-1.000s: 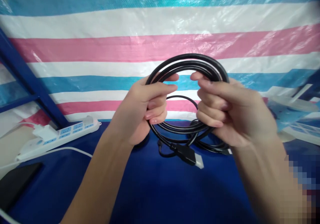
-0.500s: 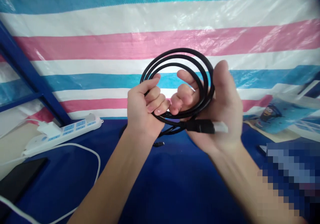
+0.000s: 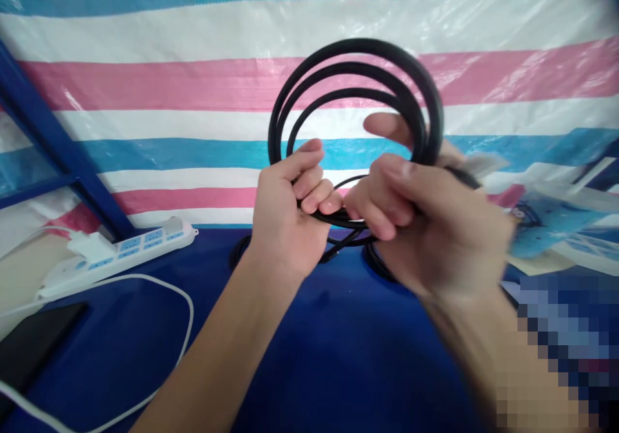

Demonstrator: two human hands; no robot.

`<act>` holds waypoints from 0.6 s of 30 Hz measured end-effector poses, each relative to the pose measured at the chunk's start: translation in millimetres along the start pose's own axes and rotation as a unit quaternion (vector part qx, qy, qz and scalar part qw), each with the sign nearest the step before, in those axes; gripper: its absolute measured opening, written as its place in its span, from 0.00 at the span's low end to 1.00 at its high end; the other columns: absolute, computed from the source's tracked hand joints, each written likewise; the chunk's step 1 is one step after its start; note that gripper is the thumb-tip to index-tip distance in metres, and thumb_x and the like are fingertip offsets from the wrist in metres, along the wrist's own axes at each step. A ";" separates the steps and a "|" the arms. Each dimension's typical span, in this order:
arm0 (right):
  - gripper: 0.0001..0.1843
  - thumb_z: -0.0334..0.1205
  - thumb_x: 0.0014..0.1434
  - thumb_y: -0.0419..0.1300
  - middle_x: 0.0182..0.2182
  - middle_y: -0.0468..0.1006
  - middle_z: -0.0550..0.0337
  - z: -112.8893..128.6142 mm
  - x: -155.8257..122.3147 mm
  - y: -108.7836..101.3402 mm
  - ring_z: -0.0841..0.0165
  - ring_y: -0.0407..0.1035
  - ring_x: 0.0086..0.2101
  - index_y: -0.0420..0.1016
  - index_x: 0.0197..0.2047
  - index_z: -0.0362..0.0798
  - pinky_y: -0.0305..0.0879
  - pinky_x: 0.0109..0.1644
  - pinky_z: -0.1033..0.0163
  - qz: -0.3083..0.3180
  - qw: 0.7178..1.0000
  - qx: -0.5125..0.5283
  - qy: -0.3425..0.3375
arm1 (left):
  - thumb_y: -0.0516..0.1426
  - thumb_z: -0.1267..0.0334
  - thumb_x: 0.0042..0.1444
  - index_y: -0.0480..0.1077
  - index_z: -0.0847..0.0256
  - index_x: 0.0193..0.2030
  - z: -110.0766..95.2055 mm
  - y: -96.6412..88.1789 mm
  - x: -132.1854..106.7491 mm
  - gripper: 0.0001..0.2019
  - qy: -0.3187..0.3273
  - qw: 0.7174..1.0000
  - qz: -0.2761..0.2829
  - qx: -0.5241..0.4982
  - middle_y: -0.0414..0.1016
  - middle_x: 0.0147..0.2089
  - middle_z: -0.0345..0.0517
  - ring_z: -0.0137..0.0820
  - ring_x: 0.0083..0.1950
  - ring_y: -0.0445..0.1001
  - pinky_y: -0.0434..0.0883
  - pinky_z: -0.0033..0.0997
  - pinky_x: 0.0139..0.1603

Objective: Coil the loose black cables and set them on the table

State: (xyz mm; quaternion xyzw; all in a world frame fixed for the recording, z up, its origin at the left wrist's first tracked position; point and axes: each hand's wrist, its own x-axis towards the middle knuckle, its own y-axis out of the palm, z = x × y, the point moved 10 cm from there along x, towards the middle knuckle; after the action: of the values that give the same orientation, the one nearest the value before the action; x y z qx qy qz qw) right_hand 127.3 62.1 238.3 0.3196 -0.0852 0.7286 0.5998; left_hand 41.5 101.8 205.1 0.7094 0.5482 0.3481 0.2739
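Note:
A black cable (image 3: 355,47) is wound in several loops and held up above the blue table (image 3: 319,342). My left hand (image 3: 300,207) is closed round the left side of the coil, fingers curled over the loops. On the coil's right side my right hand (image 3: 435,220) is closed, with the thumb bent across and the fingers curled; it is partly blurred. A plug with a pale cap (image 3: 486,162) sticks out behind the right hand. More black cable (image 3: 380,262) lies on the table beneath and behind the hands.
At the left a white power strip (image 3: 159,242) holds a white plug (image 3: 91,246), and a white cord (image 3: 191,317) curves over the table. A black flat object (image 3: 43,336) lies nearby. A blue bag-like item (image 3: 556,220) stands at the right. Striped plastic sheeting (image 3: 169,84) hangs behind.
The coil has come up larger and higher. My right hand has moved right and turned, its thumb folding from upright over the cable; the plug has swung behind it. My left hand has barely shifted.

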 end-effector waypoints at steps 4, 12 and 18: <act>0.11 0.33 0.47 0.58 0.10 0.45 0.73 -1.1 4.0 -13.8 0.81 0.37 0.12 0.73 0.37 0.49 0.39 0.18 0.67 0.057 0.988 -0.063 0.127 | 0.54 0.77 0.50 0.66 0.65 0.28 -3.8 15.0 -7.0 0.05 -0.049 0.978 0.098 0.180 0.42 0.15 0.29 0.15 0.15 0.47 0.53 0.19 0.18; 0.08 0.34 0.50 0.61 0.13 0.54 0.70 -8.1 4.8 -16.0 0.82 0.46 0.11 0.63 0.26 0.47 0.42 0.14 0.70 0.063 0.985 -0.067 0.146 | 0.53 0.79 0.49 0.63 0.64 0.21 -13.2 19.1 -11.6 0.10 -0.020 0.963 0.091 0.254 0.36 0.15 0.29 0.13 0.13 0.40 0.43 0.17 0.14; 0.07 0.36 0.54 0.61 0.18 0.62 0.69 -7.5 14.1 -15.5 0.77 0.63 0.17 0.69 0.37 0.46 0.62 0.23 0.68 0.020 0.997 -0.039 0.068 | 0.51 0.78 0.48 0.65 0.65 0.24 -35.2 3.0 -8.4 0.07 0.088 0.983 -0.022 0.159 0.34 0.16 0.29 0.15 0.13 0.38 0.44 0.19 0.12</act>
State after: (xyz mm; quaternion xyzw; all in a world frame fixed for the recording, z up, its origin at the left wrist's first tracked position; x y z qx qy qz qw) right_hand 137.9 81.6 236.4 0.2435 -0.0793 0.7566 0.6016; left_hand 14.0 93.2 227.1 0.6987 0.6337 0.3112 0.1156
